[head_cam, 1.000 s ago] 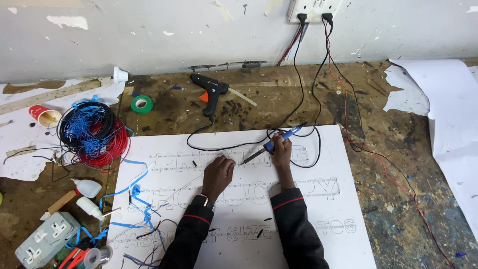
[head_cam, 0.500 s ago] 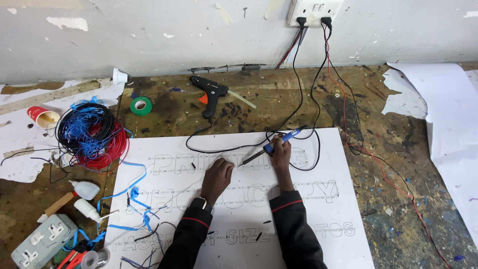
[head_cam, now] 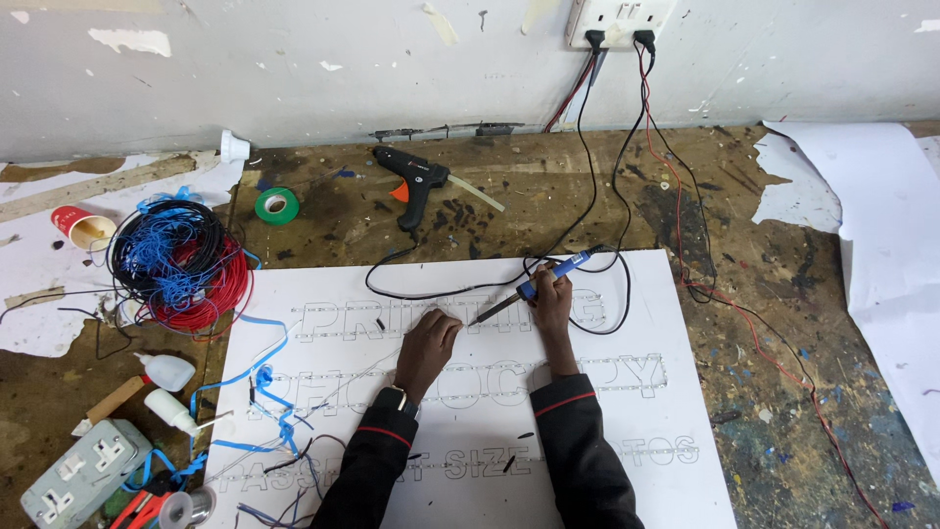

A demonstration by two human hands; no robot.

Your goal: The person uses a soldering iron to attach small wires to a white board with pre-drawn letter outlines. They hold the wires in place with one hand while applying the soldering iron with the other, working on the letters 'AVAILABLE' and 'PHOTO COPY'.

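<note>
right hand (head_cam: 550, 294) closed around blue-handled soldering iron (head_cam: 534, 289), tip down on white cut-letter sign board (head_cam: 636, 323) | left hand (head_cam: 429, 338) fingers curled, pressing the board beside the tip; holds nothing I can see | I'd keep the tip steady; keep the black cord (head_cam: 597, 196) clear

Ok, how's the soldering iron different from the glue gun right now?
The soldering iron is slim, blue-handled and gripped in the right hand, tip down on the white board. The glue gun is bulky, black, and lies unheld on the bench. Both trail cords.
</note>
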